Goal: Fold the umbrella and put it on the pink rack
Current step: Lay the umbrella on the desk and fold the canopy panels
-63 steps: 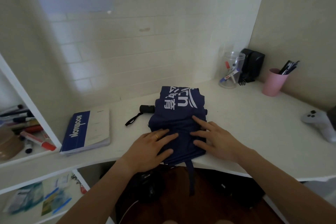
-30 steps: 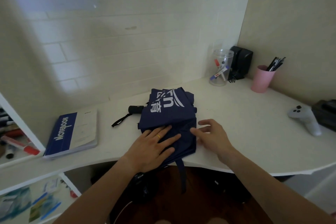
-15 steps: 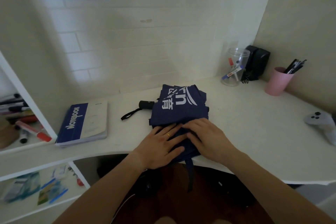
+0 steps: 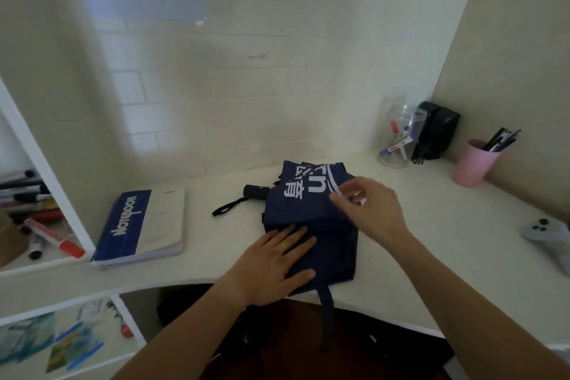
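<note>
Head view: my left hand (image 4: pixel 271 265) lies flat with fingers spread, pressing the near end of the navy umbrella (image 4: pixel 311 225) onto the white desk (image 4: pixel 431 241), gripping nothing. My right hand (image 4: pixel 370 207) is just beyond it over the printed far end, fingertips pinched at the cloth; can't tell if it really has hold of it. Left of both hands, black handle (image 4: pixel 256 191) pokes out, then notebook (image 4: pixel 142 225); far right past my right hand, pink cup (image 4: pixel 472 168).
</note>
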Available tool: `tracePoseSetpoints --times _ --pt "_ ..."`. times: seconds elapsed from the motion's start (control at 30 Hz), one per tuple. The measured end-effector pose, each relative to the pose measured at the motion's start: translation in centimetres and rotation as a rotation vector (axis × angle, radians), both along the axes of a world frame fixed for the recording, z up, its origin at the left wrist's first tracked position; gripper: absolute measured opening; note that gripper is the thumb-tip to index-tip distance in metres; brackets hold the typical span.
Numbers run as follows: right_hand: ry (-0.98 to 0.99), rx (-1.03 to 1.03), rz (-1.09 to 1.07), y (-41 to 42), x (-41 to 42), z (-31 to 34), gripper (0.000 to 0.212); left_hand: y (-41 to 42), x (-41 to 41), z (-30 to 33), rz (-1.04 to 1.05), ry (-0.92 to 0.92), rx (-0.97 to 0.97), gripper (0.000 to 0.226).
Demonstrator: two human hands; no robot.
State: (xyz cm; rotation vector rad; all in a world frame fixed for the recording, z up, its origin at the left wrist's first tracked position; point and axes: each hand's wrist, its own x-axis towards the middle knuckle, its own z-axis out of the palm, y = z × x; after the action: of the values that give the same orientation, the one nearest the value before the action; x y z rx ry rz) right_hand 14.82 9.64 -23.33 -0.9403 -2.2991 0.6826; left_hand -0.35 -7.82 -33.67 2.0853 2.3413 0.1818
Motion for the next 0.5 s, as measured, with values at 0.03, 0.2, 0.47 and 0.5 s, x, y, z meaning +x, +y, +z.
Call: tracePoseSetpoints --times 0.03,0.2,0.47,0.5 --pt "0.078 -0.043 -0.092 0.9 -1.0 1.0 0.042 0.1 0.0 0.1 0.002 -0.002 0.004 0.07" --pt "0.08 -0.529 -0.062 3.3 -3.7 2.0 0.029 -0.1 0.2 -0.1 0.012 -0.006 0.02 0.071" --pt "0.143 -0.646 0.309 -0.5 3.1 0.5 0.024 -0.3 0.1 -0.2 -0.004 0.007 0.12 0.068" --pt "0.112 -0.65 0.336 -0.9 3.8 -0.6 0.025 -0.4 0.2 -0.2 -0.009 0.01 0.135 0.068"
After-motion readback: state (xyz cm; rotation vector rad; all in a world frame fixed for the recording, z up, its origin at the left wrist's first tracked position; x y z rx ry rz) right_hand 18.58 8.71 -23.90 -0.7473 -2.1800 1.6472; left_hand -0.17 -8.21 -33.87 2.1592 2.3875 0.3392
